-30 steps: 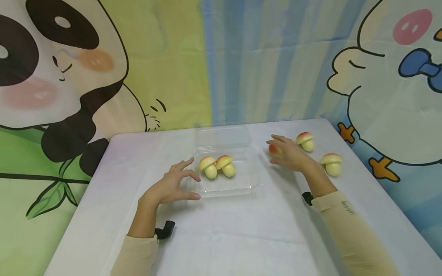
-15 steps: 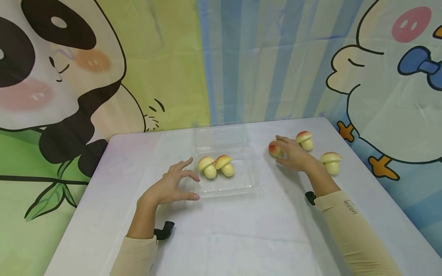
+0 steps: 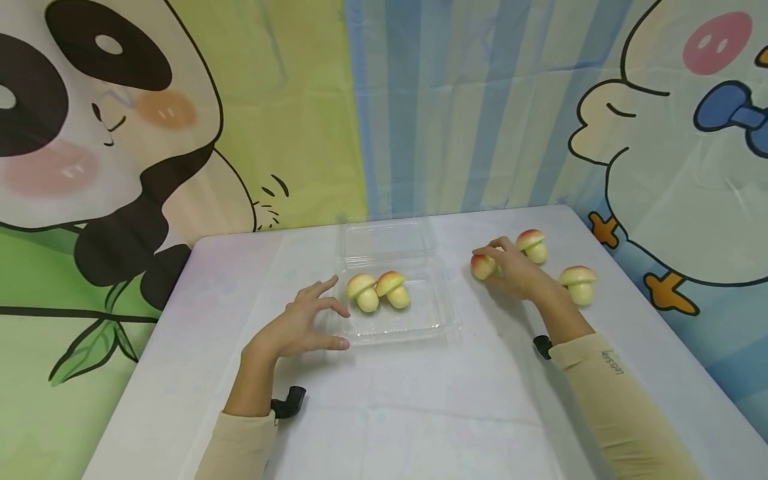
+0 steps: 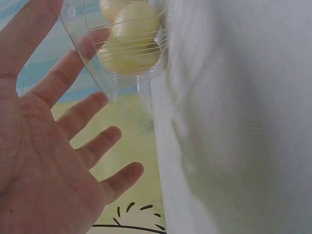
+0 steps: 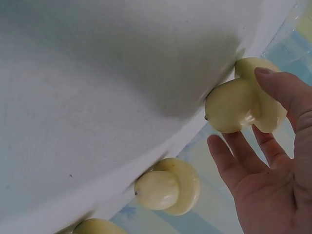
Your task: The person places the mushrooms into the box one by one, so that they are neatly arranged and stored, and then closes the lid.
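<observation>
My right hand grips a toy mushroom with a red and yellow cap, right of the clear plastic box. In the right wrist view the thumb lies on the cap of this mushroom and the fingers are behind it. My left hand has its fingers spread at the left edge of the clear plastic box. Two more toy mushrooms, a left one and a right one, lie in the box's left half. The left wrist view shows them through the ribbed wall.
The box's lid is folded back toward the wall. Beyond my right hand are two mushrooms, a far one and a nearer one, on the white-covered table. A cartoon-printed cloth hangs behind the table.
My right hand has drawn back slightly to the right and its fingers have closed round the mushroom, which shows more now. My left hand stays in place by the box.
</observation>
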Demonstrator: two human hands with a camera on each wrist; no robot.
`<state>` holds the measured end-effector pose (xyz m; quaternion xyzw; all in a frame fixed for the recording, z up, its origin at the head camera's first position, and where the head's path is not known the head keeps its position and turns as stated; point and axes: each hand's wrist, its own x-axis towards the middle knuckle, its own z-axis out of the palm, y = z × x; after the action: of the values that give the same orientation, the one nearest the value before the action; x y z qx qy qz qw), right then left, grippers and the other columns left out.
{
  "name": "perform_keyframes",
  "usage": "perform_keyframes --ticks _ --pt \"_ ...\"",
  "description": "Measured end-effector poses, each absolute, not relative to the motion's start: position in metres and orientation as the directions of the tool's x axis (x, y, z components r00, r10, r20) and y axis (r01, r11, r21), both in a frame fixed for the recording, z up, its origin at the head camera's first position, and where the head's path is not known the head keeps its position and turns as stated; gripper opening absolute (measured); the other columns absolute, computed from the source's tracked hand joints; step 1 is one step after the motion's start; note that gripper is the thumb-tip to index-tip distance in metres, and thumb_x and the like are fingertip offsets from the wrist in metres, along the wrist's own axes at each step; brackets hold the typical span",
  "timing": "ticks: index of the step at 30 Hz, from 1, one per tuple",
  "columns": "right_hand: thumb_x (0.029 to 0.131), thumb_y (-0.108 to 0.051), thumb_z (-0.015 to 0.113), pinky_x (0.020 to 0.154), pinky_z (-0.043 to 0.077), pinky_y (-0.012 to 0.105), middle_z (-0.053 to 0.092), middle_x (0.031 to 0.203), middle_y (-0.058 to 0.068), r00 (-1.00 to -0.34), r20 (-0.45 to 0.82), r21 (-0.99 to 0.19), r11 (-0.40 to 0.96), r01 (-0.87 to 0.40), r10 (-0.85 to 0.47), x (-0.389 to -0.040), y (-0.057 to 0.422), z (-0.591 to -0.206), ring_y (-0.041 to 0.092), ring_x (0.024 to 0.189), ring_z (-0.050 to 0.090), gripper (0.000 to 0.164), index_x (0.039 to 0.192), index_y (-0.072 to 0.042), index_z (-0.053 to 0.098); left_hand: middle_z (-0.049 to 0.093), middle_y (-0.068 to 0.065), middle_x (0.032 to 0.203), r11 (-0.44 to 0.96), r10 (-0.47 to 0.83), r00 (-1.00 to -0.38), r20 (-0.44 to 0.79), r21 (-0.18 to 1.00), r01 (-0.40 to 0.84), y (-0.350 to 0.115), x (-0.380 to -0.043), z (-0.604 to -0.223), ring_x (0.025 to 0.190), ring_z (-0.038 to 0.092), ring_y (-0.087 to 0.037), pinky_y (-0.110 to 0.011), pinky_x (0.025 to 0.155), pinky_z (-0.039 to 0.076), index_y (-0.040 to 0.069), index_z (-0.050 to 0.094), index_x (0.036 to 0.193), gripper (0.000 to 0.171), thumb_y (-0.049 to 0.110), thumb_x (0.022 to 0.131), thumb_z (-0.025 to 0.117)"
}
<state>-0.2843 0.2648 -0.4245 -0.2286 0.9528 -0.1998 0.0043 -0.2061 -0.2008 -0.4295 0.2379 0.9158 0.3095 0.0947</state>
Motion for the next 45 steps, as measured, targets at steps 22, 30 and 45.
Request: perform_keyframes --ticks 22,30,45 --pt "0.094 -0.015 0.077 0.088 0.058 0.047 0.054 0.130 0.020 -0.895 0.133 -0.508 0.746 -0.431 -0.426 -0.277 0.268 -0.434 0.036 0.102 0.067 0.058 0.145 -0.002 0.052 0.020 -0.004 0.171 0.702 0.495 -0.868 -0.033 0.604 0.377 -0.199 -0.204 -0.426 0.156 0.013 -0.042 -0.083 0.108 0.016 0.030 0.072 0.111 0.048 0.057 0.074 0.088" --pt "0.096 -0.019 0.075 0.084 0.060 0.044 0.053 0.129 0.020 -0.873 0.195 -0.540 0.694 -0.476 -0.447 -0.273 0.261 -0.427 0.037 0.100 0.069 0.058 0.146 -0.003 0.051 0.020 -0.004 0.171 0.703 0.496 -0.868 -0.030 0.601 0.381 -0.199 -0.204 -0.426 0.156 0.013 -0.042 -0.083 0.108 0.017 0.030 0.072 0.111 0.049 0.057 0.074 0.088" --pt "0.095 -0.024 0.076 0.086 0.060 0.045 0.058 0.138 0.017 -0.879 0.270 -0.595 0.649 -0.474 -0.394 -0.268 0.237 -0.409 0.032 0.098 0.070 0.058 0.145 -0.005 0.054 0.018 0.001 0.172 0.710 0.493 -0.869 -0.040 0.596 0.375 -0.200 -0.206 -0.427 0.157 0.011 -0.039 -0.084 0.108 0.016 0.030 0.072 0.111 0.050 0.060 0.073 0.087"
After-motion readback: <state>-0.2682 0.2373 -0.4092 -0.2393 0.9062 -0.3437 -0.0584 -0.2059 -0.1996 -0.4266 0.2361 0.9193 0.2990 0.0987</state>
